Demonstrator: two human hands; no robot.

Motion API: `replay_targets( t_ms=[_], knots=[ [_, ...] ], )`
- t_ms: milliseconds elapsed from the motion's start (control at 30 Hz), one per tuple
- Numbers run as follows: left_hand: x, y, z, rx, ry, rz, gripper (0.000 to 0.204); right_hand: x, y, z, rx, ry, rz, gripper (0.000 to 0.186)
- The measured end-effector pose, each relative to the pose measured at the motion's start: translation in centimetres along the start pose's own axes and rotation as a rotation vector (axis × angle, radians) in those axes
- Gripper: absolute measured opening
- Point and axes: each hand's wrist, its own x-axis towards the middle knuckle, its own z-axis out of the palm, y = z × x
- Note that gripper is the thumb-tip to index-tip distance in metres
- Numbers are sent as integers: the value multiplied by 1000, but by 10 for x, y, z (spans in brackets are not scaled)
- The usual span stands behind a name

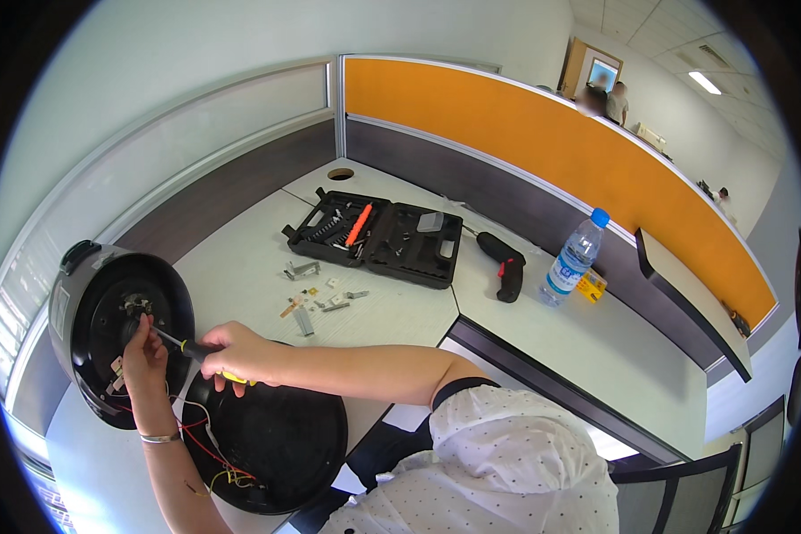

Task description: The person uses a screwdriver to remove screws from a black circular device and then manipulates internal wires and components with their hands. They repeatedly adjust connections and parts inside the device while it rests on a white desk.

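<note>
A dark round appliance (pixel 98 303) lies on its side at the left, its black underside facing me. My left hand (pixel 144 351) has its fingers pinched at the middle of that underside, by the screwdriver's tip; what they hold is hidden. My right hand (pixel 227 351) grips a yellow and black screwdriver (pixel 190 348) pointed at the same spot. Red, white and yellow wires (pixel 206 436) run from the appliance to a black round plate (pixel 285 418) lying in front of me, below my right forearm.
An open black toolbox (pixel 409 271), small metal parts (pixel 307 316), a black power screwdriver (pixel 507 276), a water bottle (pixel 570 262) and a yellow box (pixel 593 285) lie on the desk (pixel 614 365). An orange partition (pixel 472 116) borders it; other people (pixel 617 105) are beyond.
</note>
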Motion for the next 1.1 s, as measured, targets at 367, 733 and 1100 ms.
replay_targets(
  t_ms=[367, 733, 1100],
  knots=[
    [-36, 1, 41, 15, -30, 133, 10, 6, 0, -14, 363, -43, 232, 22],
    [-20, -3, 14, 0, -238, 70, 17, 8, 6, -18, 951, -286, 324, 36],
    [-33, 10, 33, 50, 31, -17, 17, 15, 9, -12, 831, -326, 323, 41]
  ],
)
